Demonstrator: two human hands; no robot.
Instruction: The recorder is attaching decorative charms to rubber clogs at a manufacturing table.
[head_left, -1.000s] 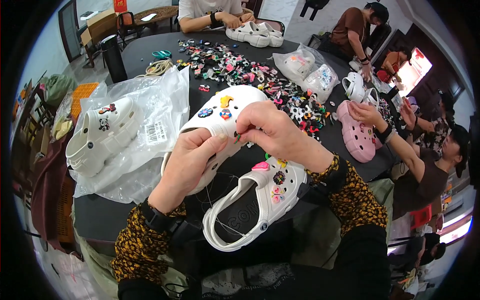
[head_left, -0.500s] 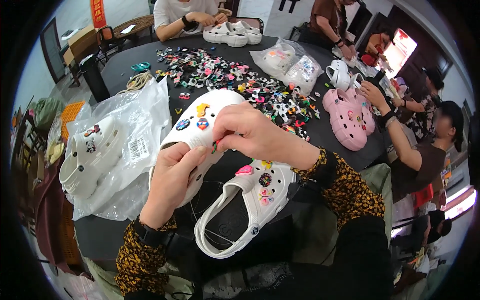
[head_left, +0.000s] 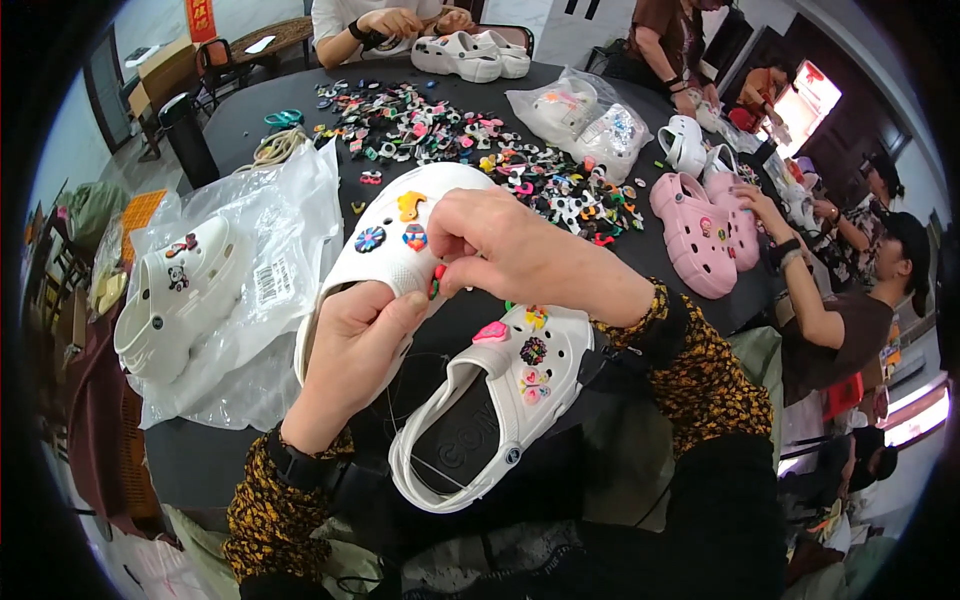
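Observation:
My left hand [head_left: 350, 350] grips a white clog [head_left: 400, 235] from below, thumb on its top. The clog's upper carries an orange, a blue flower and a round coloured charm. My right hand [head_left: 505, 250] pinches a small red and green charm [head_left: 436, 281] against the clog's upper near the left thumb. A second white clog [head_left: 500, 400] with several charms, one of them pink, lies below at the black table's near edge.
A pile of loose coloured charms [head_left: 470, 140] covers the black round table [head_left: 250, 120]. Clear plastic bags hold white clogs at the left [head_left: 180, 290] and far right [head_left: 580, 110]. Pink clogs [head_left: 700, 230] lie right, handled by another person. More people sit around the table.
The view has shifted, so the clogs sit a little further right in it. My right hand's fingers have come down to press the small charm against the clog. My left hand keeps its grip.

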